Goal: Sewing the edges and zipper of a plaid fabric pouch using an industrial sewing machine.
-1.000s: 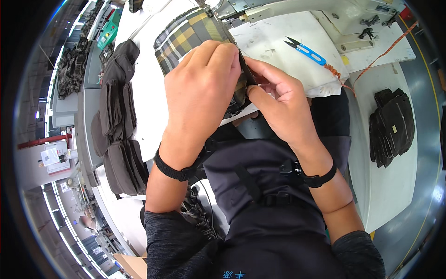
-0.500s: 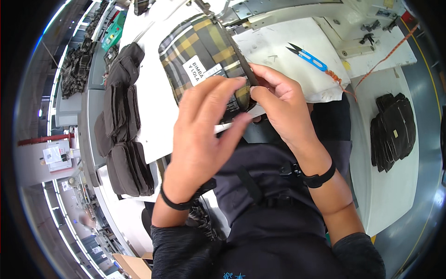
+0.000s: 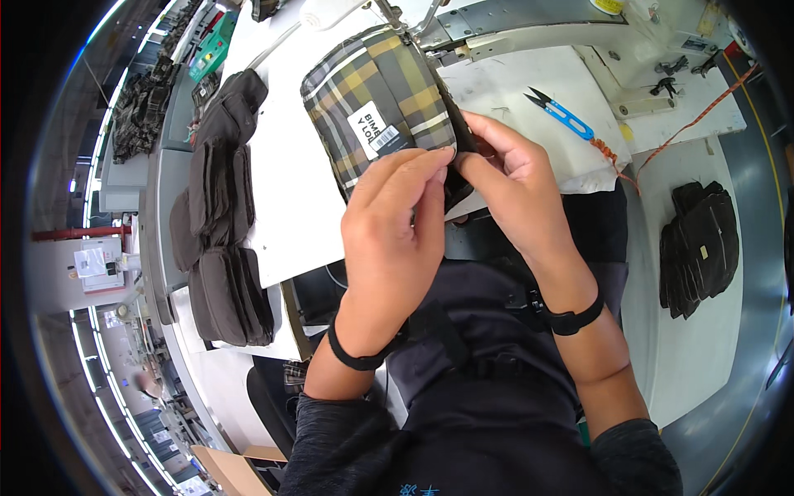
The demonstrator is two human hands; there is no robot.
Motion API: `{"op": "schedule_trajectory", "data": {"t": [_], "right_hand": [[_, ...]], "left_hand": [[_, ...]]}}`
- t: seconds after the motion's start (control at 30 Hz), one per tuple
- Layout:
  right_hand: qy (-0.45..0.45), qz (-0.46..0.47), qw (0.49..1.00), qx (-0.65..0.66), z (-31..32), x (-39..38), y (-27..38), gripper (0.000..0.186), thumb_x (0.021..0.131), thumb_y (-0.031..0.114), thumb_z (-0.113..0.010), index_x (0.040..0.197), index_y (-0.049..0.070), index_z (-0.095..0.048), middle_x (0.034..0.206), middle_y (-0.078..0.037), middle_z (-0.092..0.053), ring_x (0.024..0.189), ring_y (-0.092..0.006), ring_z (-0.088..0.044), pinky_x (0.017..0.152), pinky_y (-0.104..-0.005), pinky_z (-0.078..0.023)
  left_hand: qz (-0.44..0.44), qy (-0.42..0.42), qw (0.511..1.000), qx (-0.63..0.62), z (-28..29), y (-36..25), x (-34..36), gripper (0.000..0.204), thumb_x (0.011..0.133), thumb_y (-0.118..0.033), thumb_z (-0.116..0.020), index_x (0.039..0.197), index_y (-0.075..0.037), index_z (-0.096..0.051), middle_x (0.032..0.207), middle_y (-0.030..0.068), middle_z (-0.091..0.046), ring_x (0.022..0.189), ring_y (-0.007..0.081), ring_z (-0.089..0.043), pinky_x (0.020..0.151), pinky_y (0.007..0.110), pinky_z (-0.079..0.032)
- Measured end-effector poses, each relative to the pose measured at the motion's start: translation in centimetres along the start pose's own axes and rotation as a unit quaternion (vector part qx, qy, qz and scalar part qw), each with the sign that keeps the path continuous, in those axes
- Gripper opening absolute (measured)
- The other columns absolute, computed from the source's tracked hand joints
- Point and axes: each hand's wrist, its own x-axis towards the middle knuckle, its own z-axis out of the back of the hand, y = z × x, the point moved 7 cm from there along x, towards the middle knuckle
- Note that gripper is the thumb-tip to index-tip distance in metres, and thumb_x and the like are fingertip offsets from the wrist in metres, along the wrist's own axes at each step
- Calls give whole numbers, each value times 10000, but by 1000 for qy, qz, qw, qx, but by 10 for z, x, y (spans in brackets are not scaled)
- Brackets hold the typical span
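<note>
Step in hand looks like edge prep at the sewing machine (image 3: 517, 31): the plaid pouch (image 3: 405, 83) lies on the white tabletop (image 3: 285, 223), label side up, its far end right by the machine's needle area (can't tell if it's under the foot). L hand (image 3: 397, 219) is nearly closed, thumb & fingertips bunched at the pouch's near R corner, prob. pinching the cloth. R hand (image 3: 521, 186) has thumb & forefinger pinched on the dark side edge next to L fingertips; its other fingers are curled & partly hidden. Next move prob. calls for keeping edge layers flush, w/ no pucker, & both hands guiding the seam line evenly. Blue thread snips (image 3: 566, 120) lie to the R, unheld; dark fabric pouches (image 3: 223, 182) are stacked L, well apart from the work.
</note>
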Motion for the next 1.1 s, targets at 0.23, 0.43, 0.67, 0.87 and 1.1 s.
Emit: {"op": "schedule_trajectory", "data": {"t": [0.23,0.43,0.67,0.87,1.1], "right_hand": [[7,-6,1000,26,1,-11,-4,410,949,-25,-635,1357,-45,-668,1042,-31,-691,929,-61,-611,848,-250,-527],[35,-19,995,96,-6,-8,-1,404,974,-55,-606,1376,-81,-642,1102,-9,-689,976,-54,-603,866,-243,-520],[67,-45,987,137,-9,-16,6,435,997,-77,-591,1432,-76,-604,1217,-52,-704,1102,-87,-642,965,-264,-532],[63,-32,986,151,-7,-3,3,433,1005,-80,-579,1437,-88,-590,1233,-57,-699,1113,-87,-640,978,-275,-530],[72,-26,988,136,-12,24,10,420,1010,-45,-570,1427,-79,-604,1178,-31,-689,1060,-67,-619,936,-249,-508]], "left_hand": [[-27,27,996,-77,-6,7,6,274,925,129,-683,1150,-2,-769,1036,129,-749,887,226,-736,774,307,-583],[60,73,993,-77,1,7,14,233,943,91,-697,1133,-10,-786,1025,95,-767,907,167,-705,823,273,-546],[31,100,992,-72,9,-2,19,256,924,105,-717,1147,-6,-779,1019,122,-750,851,213,-715,752,284,-562],[11,107,992,-60,4,5,29,283,903,126,-721,1155,7,-766,1032,149,-739,857,269,-725,734,316,-581],[63,100,989,-85,0,21,49,242,950,88,-702,1148,-18,-794,1009,97,-753,896,162,-695,814,259,-536]]}}
